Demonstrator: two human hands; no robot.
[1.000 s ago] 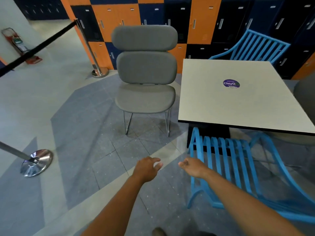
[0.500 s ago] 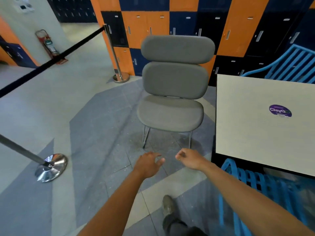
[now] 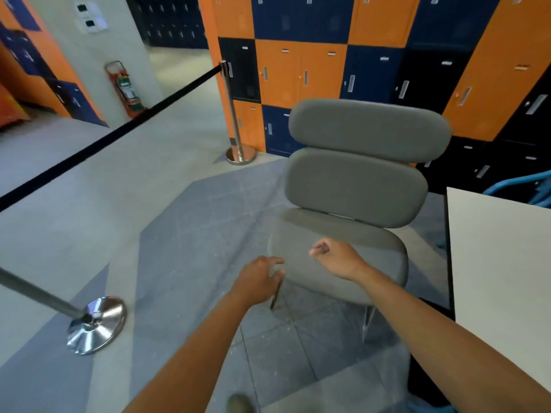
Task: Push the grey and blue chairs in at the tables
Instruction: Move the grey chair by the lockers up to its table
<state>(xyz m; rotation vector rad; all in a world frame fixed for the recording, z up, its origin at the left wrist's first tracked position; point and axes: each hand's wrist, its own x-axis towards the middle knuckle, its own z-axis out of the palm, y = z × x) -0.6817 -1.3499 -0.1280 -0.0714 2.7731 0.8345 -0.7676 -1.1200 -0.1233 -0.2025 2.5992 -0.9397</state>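
Note:
A grey padded chair (image 3: 357,186) with thin metal legs stands on the floor left of the white square table (image 3: 501,263), facing me and apart from the table's edge. My left hand (image 3: 259,278) hovers by the seat's front left corner, fingers loosely curled and holding nothing. My right hand (image 3: 337,257) hangs over the front of the seat, fingers curled in, empty. A sliver of a blue slatted chair (image 3: 518,186) shows behind the table at the right edge.
A black barrier belt runs from a chrome post (image 3: 235,114) by the lockers toward the left. Another chrome post base (image 3: 95,323) stands on the floor at lower left. Orange and navy lockers (image 3: 301,73) line the wall behind the chair. My shoe (image 3: 238,403) shows at the bottom.
I have stepped closer to the grey chair and turned left; the table and blue chair slid off to the right. Both hands now reach the front of the seat.

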